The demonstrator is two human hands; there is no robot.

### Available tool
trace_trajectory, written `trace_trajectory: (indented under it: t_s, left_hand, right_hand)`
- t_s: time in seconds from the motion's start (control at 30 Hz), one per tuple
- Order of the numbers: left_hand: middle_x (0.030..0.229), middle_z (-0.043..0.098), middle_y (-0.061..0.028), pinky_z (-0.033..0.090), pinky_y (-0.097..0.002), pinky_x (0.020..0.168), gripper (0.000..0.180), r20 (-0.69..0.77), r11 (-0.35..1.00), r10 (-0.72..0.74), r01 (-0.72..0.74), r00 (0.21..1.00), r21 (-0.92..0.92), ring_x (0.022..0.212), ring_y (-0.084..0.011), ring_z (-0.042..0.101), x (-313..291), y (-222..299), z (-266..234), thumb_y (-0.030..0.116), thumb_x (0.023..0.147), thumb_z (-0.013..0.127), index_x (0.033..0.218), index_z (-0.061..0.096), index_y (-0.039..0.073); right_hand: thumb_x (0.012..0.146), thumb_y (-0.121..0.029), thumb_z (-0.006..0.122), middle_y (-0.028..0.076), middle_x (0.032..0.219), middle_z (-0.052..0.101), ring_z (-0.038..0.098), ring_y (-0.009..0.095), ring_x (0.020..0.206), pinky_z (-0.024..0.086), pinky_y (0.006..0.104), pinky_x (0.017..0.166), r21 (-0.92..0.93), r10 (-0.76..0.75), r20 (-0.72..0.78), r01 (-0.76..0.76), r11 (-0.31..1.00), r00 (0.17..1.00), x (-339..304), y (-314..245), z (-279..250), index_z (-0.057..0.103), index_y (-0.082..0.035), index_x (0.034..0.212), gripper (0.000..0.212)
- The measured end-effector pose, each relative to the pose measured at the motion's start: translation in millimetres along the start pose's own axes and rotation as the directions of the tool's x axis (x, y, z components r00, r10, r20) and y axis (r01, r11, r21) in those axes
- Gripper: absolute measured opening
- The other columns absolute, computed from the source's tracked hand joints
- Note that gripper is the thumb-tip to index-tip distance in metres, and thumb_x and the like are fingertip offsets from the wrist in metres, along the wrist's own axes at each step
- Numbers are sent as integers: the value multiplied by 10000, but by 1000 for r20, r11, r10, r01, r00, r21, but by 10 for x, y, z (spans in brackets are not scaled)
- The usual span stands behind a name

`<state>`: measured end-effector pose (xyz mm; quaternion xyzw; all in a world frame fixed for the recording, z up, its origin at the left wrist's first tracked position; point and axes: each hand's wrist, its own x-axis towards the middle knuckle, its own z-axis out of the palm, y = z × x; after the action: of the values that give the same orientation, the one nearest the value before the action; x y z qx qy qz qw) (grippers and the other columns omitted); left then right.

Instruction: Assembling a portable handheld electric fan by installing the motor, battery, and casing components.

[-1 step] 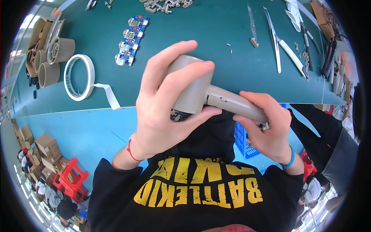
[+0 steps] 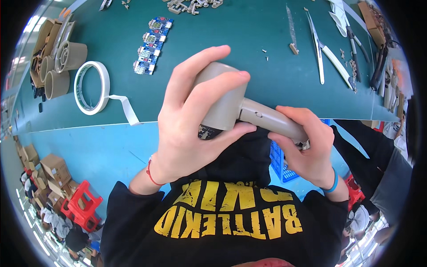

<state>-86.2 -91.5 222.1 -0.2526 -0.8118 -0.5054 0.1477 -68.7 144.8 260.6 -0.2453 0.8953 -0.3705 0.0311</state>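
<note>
Between my hands, above the table's front edge, is a grey-beige hair-dryer-shaped device with a wide round body [image 2: 227, 104] and a slim handle [image 2: 271, 119]. My left hand [image 2: 182, 111] is wrapped round the body, fingers over its top and thumb beneath. A dark patterned part [image 2: 208, 132] shows at the body's lower end, partly behind that hand. My right hand [image 2: 309, 144] grips the far end of the handle between thumb and fingers. Small parts or wires show at the handle's end, but I cannot make them out. A small oval opening is on the handle's side.
On the green table [image 2: 200, 35] lie a strip of blue circuit boards [image 2: 152, 46], a roll of white tape [image 2: 106, 89] with a loose end, tweezers [image 2: 316, 49] and tiny screws [image 2: 267, 58]. Grey cylindrical housings [image 2: 71, 56] stand at left. A blue crate [image 2: 279, 162] is below the edge.
The device and my left hand have shifted very slightly to the right. Both hands keep the same hold.
</note>
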Motion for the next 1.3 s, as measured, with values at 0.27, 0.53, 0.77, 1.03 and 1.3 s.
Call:
trace_trajectory:
  t_s: [0.27,0.53,0.77,1.03,1.3]
  left_hand:
    - [1423,379,-252,497,-393,973,965,-58,889,-208,164,976,-427,1229,-286,505,32,133,95,58,573,913,1358,351,36]
    - [1458,319,-251,486,-385,994,1022,-71,959,-190,170,979,-225,1278,-284,461,25,248,99,79,571,921,1378,296,26]
    - [1428,389,-240,447,-402,1016,979,33,575,-445,314,895,-756,1261,-302,496,-28,188,185,175,702,847,1450,244,-12]
    - [1113,628,-195,538,-361,820,324,294,185,-558,462,776,-867,1033,-228,630,-129,334,191,265,1022,446,1222,433,12]
    - [769,556,-84,496,-284,561,291,467,-13,-570,562,675,-827,586,-162,597,-58,311,159,279,1030,410,1121,414,3]
  right_hand:
    - [757,-117,780,125,874,657,674,252,685,519,299,593,-2,-85,119,85,996,989,77,-119,-42,583,16,1102,419]
    - [784,-138,766,122,788,646,663,260,608,510,296,560,104,39,56,-44,994,998,19,-120,111,587,4,1039,343]
    - [904,-208,654,55,658,617,580,98,557,444,238,517,648,413,143,-401,647,899,-41,-208,305,584,13,1018,258]
    - [950,-185,552,70,657,598,553,114,543,404,262,502,415,94,4,-87,906,996,181,-198,374,645,15,926,222]
    - [864,-94,687,40,876,634,572,106,708,442,262,609,-339,177,-272,-266,902,946,691,356,-139,686,-54,1021,162]
